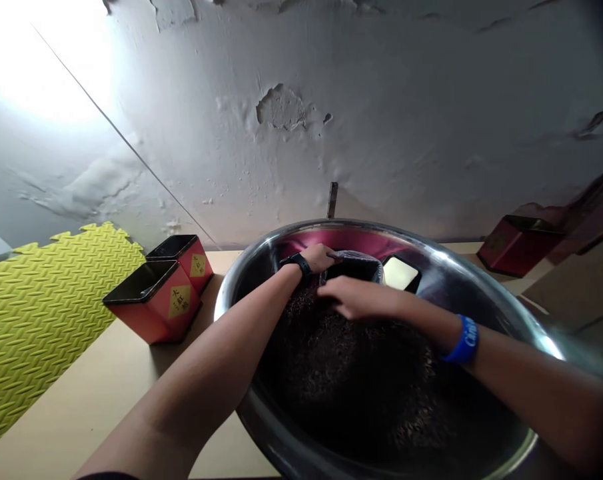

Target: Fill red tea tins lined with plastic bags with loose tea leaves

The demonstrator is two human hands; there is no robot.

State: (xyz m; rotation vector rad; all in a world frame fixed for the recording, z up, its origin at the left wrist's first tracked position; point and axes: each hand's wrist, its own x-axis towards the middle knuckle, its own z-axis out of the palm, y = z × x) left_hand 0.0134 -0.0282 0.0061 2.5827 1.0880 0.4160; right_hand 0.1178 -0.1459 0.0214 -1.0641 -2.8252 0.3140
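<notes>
A large shiny metal basin (224,297) holds loose, dark, dried tea leaves (326,353). At its far side sits an open dark tin with a clear plastic liner (364,268) inside it. My left hand (317,258), with a black watch on the wrist, is closed on the left edge of that lined tin. My right hand (350,296), slightly blurred, is just in front of the tin's mouth, above the leaves. Its fingers are curled and pressed together, and what they hold is hidden. A blue wristband (464,340) circles the right wrist.
Two open red tins with yellow labels, one nearer (164,310) and one behind (197,263), stand left of the basin. A pale, dark-edged object (400,273) lies beside the lined tin. Another red tin (514,247) is at right. A peeling wall (281,167) rises behind the table (96,400).
</notes>
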